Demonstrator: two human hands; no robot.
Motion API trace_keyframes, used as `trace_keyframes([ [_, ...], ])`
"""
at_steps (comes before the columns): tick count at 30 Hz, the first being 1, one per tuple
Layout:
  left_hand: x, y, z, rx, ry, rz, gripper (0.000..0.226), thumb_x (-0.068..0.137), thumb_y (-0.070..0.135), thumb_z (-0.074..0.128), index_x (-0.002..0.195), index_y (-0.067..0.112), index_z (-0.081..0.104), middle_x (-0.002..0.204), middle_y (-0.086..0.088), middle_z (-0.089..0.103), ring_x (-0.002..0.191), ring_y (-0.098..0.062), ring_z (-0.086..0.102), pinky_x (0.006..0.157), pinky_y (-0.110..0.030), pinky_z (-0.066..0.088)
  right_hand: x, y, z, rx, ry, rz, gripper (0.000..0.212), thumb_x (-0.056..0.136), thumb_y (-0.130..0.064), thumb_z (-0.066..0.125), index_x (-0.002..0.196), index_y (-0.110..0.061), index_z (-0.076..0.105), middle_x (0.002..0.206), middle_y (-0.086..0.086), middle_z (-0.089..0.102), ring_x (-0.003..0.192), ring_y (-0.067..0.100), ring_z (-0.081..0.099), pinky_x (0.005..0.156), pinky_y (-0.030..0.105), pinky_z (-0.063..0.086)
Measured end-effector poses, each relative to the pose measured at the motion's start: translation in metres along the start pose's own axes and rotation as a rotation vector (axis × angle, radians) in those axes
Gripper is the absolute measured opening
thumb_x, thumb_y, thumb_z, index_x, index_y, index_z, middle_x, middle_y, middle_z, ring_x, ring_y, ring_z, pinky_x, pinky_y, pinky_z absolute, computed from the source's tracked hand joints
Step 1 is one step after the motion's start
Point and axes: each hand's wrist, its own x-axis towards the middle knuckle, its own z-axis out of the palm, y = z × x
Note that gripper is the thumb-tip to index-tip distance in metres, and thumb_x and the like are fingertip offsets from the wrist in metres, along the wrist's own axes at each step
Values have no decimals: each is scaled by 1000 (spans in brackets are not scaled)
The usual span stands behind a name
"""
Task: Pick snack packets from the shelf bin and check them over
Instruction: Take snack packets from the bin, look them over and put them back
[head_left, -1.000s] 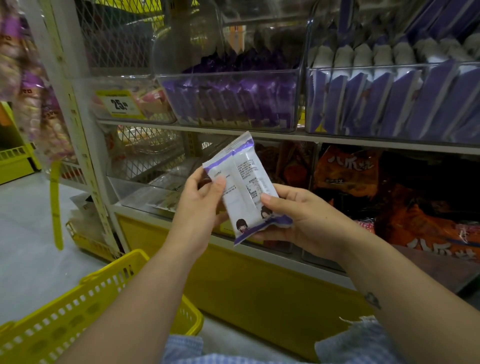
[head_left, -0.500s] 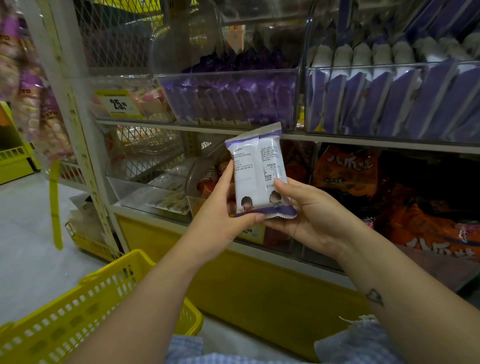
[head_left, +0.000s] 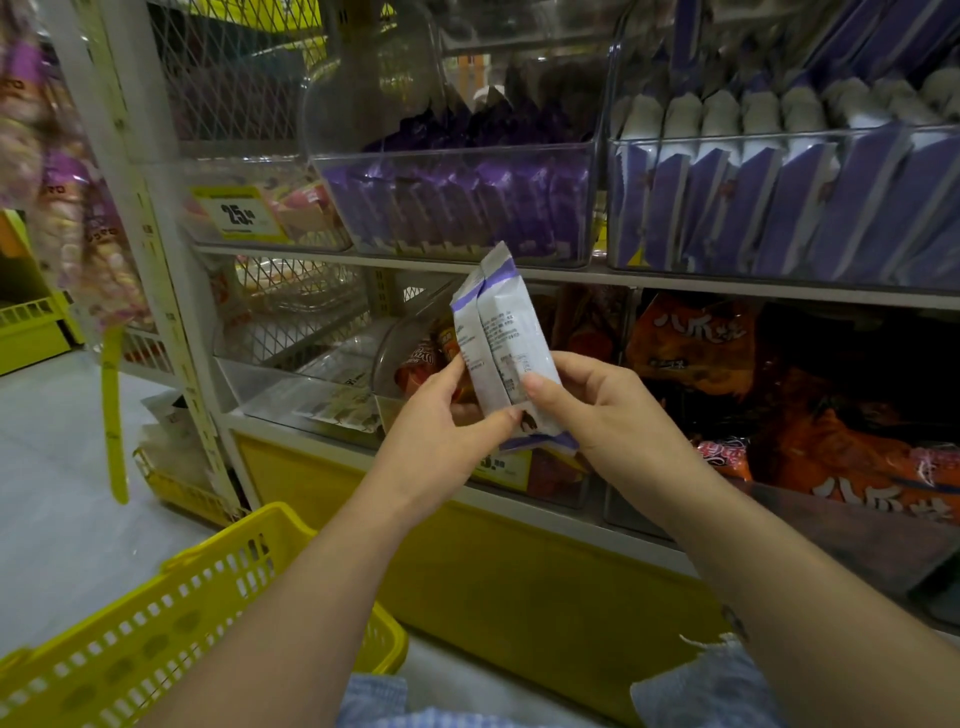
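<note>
Currently, a white-and-purple snack packet (head_left: 501, 343) is being held roughly upright just below the clear shelf bin (head_left: 452, 151); its lower end is being pinched by left hand (head_left: 441, 431) and right hand (head_left: 597, 415).

My bare forearms come up from the near edge, left and right, and converge toward the middle. My left hand (head_left: 441, 421) has its palm turned rightward, thumb tip pressed on the near face of the snack packet (head_left: 498, 332) and fingers reaching behind its left edge. My right hand (head_left: 602, 415) mirrors it, with the thumb on the front and the fingers curled behind. The thumb tips sit just beside each other and the wrists are well apart.
</note>
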Motion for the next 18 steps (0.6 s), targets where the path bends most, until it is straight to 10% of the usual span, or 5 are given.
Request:
trace_keyframes([
  [5, 1, -2, 1, 2, 57, -33, 79, 64, 33, 67, 140, 38, 44, 97, 24, 70, 84, 2, 69, 73, -24, 57, -1, 3, 1, -159, -20, -24, 26, 94, -25, 58, 119, -32, 65, 103, -12, 73, 89, 3, 70, 68, 19, 56],
  [12, 2, 0, -4, -254, 56, -144, 37, 86, 4, 63, 119, 20, 62, 102, 0, 74, 92, -18, 72, 71, -31, 59, -1, 5, 2, -190, -66, -37, 25, 94, -24, 59, 104, -46, 65, 101, -17, 73, 92, 2, 69, 80, 26, 58],
  [18, 1, -3, -15, -459, -13, -215, 24, 93, 14, 53, 105, 15, 73, 104, -8, 75, 94, -28, 72, 73, -34, 59, -2, 2, -4, -148, -115, -8, 23, 95, -24, 57, 107, -41, 66, 100, -18, 73, 92, 2, 69, 77, 17, 56],
])
